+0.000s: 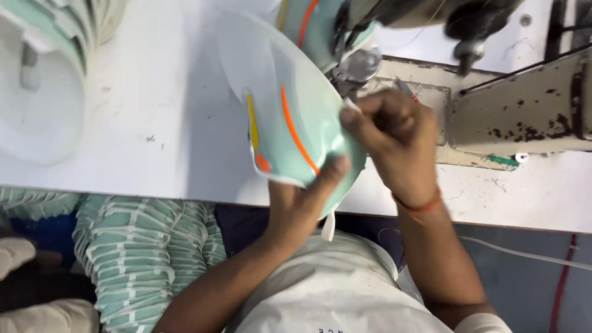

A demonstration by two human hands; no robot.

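A curved mint-green and white shoe-upper piece (290, 117) with orange and yellow stripes lies on the white sewing table (148, 111), its far end under the sewing machine's presser foot (357, 68). My left hand (302, 197) grips the piece's near edge from below, thumb on top. My right hand (388, 139), with an orange thread band at the wrist, pinches the piece's right edge close to the presser foot.
The worn sewing machine body (524, 105) stands at the right. A stack of mint-green and white pieces (43, 74) sits on the table's far left. More such pieces (142, 253) are piled below the table edge at the left.
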